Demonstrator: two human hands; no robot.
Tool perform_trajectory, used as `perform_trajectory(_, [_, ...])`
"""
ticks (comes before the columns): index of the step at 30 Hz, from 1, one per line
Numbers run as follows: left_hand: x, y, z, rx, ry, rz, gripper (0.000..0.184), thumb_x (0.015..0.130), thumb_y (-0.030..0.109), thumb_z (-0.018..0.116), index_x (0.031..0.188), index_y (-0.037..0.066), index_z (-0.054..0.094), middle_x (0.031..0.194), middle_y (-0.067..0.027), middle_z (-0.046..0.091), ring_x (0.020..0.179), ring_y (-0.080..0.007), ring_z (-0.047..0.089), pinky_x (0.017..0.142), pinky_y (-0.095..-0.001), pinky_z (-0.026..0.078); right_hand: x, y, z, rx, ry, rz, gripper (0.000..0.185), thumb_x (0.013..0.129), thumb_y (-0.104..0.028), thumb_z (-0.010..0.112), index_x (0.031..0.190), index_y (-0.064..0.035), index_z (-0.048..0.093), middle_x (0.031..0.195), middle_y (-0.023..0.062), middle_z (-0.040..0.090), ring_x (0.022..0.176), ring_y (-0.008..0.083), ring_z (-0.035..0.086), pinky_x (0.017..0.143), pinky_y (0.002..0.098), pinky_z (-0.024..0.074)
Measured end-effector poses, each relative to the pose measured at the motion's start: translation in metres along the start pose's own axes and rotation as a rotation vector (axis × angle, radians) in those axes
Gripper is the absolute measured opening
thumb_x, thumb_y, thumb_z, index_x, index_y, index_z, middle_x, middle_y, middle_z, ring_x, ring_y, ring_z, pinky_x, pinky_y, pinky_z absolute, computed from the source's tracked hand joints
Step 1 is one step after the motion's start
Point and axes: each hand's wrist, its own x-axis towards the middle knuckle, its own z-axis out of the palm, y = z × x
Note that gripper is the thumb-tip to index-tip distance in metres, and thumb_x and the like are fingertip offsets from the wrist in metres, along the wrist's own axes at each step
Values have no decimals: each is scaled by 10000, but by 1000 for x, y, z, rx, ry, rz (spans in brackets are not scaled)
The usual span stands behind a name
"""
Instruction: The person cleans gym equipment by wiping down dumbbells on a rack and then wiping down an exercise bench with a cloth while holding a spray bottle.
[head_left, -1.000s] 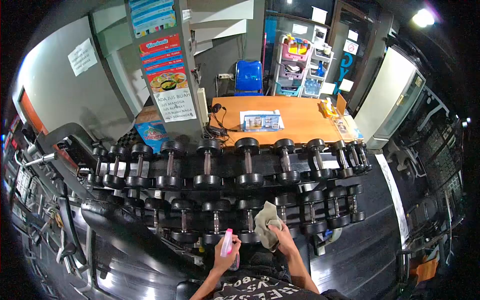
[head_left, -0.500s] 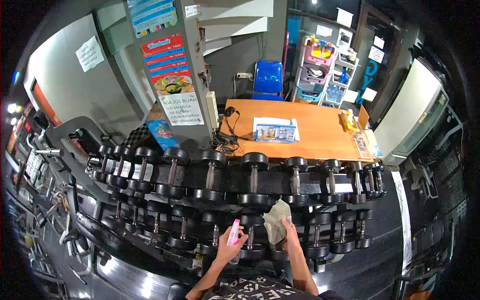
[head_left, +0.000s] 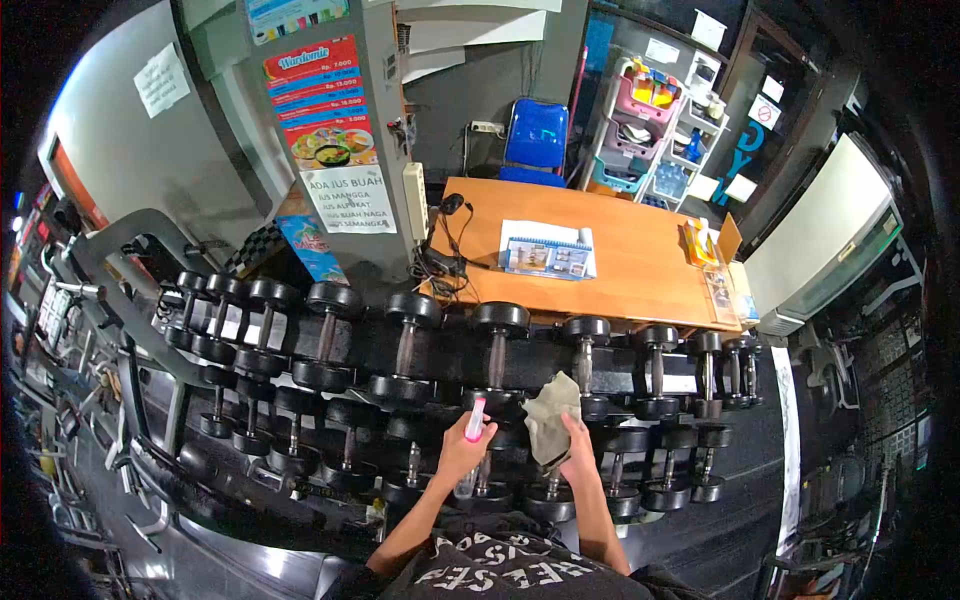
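My left hand (head_left: 460, 456) is closed around a spray bottle with a pink-and-white head (head_left: 476, 418); its clear lower part shows below the fist. My right hand (head_left: 578, 452) grips a crumpled grey-green cloth (head_left: 548, 425), which spreads up and to the left from the fingers. Both hands hover over the lower row of black dumbbells, among them one with a metal handle (head_left: 414, 462). Just beyond the cloth is the upper row, with a dumbbell (head_left: 585, 368) behind its top edge. Whether the cloth touches any dumbbell, I cannot tell.
Behind the rack stands an orange-brown desk (head_left: 630, 250) with a calendar (head_left: 548, 257) and black cables (head_left: 445, 265). A pillar with posters (head_left: 318, 110) rises at the left, near gym machines. A white fridge (head_left: 835, 235) stands right; a blue chair (head_left: 537, 135) is at the back.
My view has tilted and shifted slightly. Both hands, with the spray bottle and cloth, appear a little higher in the picture; the bottle's head is more upright. Both grips are unchanged.
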Motion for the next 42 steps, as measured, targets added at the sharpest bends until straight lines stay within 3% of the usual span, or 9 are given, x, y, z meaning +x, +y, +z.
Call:
perform_trajectory(17, [47, -3, 10, -63, -110, 1, 226, 870, 222, 677, 983, 39, 608, 643, -32, 589, 524, -112, 574, 503, -297, 466, 54, 19, 15, -92, 58, -164, 463, 934, -196, 571, 1339, -6, 452, 1257, 117, 565, 1132, 226, 568, 950, 361, 460])
perform_trajectory(19, [43, -10, 8, -34, -98, 107, 231, 878, 208, 669, 1023, 42, 600, 655, -9, 572, 497, -84, 534, 471, -274, 447, 88, 23, 30, -849, 112, -553, 402, 914, -171, 581, 1283, -21, 521, 1271, 160, 550, 1169, 277, 547, 955, 354, 453])
perform_trajectory(23, [24, -4, -6, -132, -134, 140, 236, 867, 185, 684, 1028, 33, 604, 697, 2, 589, 519, -67, 529, 478, -253, 442, 145, 45, 66, -1581, -58, -943, 374, 835, -83, 582, 1207, -117, 602, 1255, 204, 528, 1157, 375, 516, 935, 406, 469])
perform_trajectory(24, [18, -3, -12, -146, -157, 66, 236, 858, 190, 693, 1006, 27, 608, 713, -16, 608, 589, -81, 559, 549, -266, 465, 152, 52, 70, -1712, -190, -802, 372, 808, -45, 571, 1168, -125, 624, 1188, 181, 555, 1122, 358, 536, 929, 421, 475])
perform_trajectory(25, [12, -2, -17, -160, -178, -8, 238, 849, 196, 701, 984, 21, 613, 728, -33, 627, 659, -95, 590, 621, -279, 488, 165, 59, 68, -1836, -271, -1069, 359, 817, -48, 550, 1147, -161, 634, 1118, 140, 574, 1117, 333, 546, 903, 429, 495])
perform_trajectory(35, [-15, -41, -55, -197, -226, -156, 198, 871, 170, 674, 989, 29, 600, 706, -6, 601, 535, -71, 549, 494, -246, 450, 149, -7, 45, -1820, -588, -81, 371, 918, -271, 468, 1259, -140, 533, 1088, 190, 649, 994, 395, 616, 873, 470, 491])
perform_trajectory(37, [-14, -36, -58, -195, -250, -166, 196, 869, 172, 676, 982, 31, 600, 698, -6, 593, 537, -69, 546, 486, -247, 442, 166, -25, 48, -1957, -703, -181, 377, 892, -307, 489, 1210, -118, 563, 1042, 198, 659, 969, 382, 629, 845, 471, 499])
perform_trajectory(39, [-11, -31, -60, -195, -263, -176, 210, 870, 191, 677, 980, 32, 594, 680, -8, 579, 535, -74, 544, 483, -252, 436, 144, -41, 90, -2065, -414, -91, 352, 859, -318, 528, 1152, -134, 596, 1023, 181, 665, 952, 371, 635, 812, 468, 512])
perform_trajectory(42, [-7, -28, -62, -166, -254, -157, 245, 875, 224, 671, 989, 28, 580, 645, -7, 554, 527, -87, 537, 482, -258, 439, 136, -6, 125, -1758, -347, -537, 331, 880, -272, 547, 1200, -193, 585, 1042, 189, 656, 954, 393, 623, 814, 498, 511])
